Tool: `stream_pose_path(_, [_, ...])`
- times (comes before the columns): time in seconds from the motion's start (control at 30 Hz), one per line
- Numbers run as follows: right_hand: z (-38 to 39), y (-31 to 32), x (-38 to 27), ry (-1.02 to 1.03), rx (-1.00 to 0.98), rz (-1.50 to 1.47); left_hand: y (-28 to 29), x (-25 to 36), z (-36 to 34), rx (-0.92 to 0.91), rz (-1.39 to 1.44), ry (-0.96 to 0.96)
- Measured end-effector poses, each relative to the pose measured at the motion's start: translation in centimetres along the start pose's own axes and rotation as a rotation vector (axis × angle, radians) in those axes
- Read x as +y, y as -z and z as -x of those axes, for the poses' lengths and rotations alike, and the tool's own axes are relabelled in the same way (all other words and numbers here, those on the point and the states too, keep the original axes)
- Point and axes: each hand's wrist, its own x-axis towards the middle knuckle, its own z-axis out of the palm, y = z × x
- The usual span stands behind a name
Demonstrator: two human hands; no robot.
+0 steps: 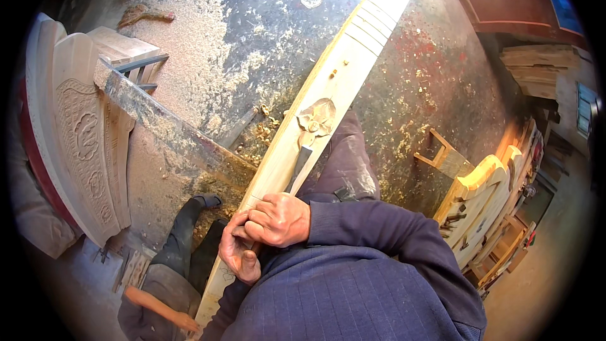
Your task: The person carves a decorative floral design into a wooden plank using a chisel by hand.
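A long pale wooden board runs diagonally beneath my hands, with a leaf-like relief carved in its face. My right hand is wrapped round a carving chisel, and its grey blade reaches over the board toward the carving. Close against it, my left hand curls around the chisel's wooden handle, which shows partly between the fingers. Where the grips meet, the handle is hidden. Dark pencil lines cross the board's far end, and small wood chips lie on it.
A dusty plank spans the left side near a carved wooden panel. Another person's forearm rests near the board's lower end. Tools lie on a pale bench at right, beside a small wooden stool. Sawdust covers floor.
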Motion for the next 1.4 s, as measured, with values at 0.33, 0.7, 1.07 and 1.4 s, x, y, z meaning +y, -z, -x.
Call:
stream_pose_path(0.33, [0.4, 0.5, 0.8, 0.04, -0.027, 0.005, -0.4, -1.2, 0.2, 0.035, -0.02, -0.04])
stream_pose_path(0.7, [0.4, 0.8, 1.2, 0.071, -0.024, 0.019, -1.5, -0.9, 0.1, 0.063, -0.064, -0.049])
stream_pose_path(1.07, [0.2, 1.1, 1.5, 0.066, 0.012, 0.018, -2.4, -0.4, -0.4, 0.106, -0.04, -0.053])
stream_pose_path(1.4, [0.3, 1.4, 2.2, 0.085, -0.002, 0.034, -3.9, -0.2, -0.7, 0.139, 0.047, -0.026])
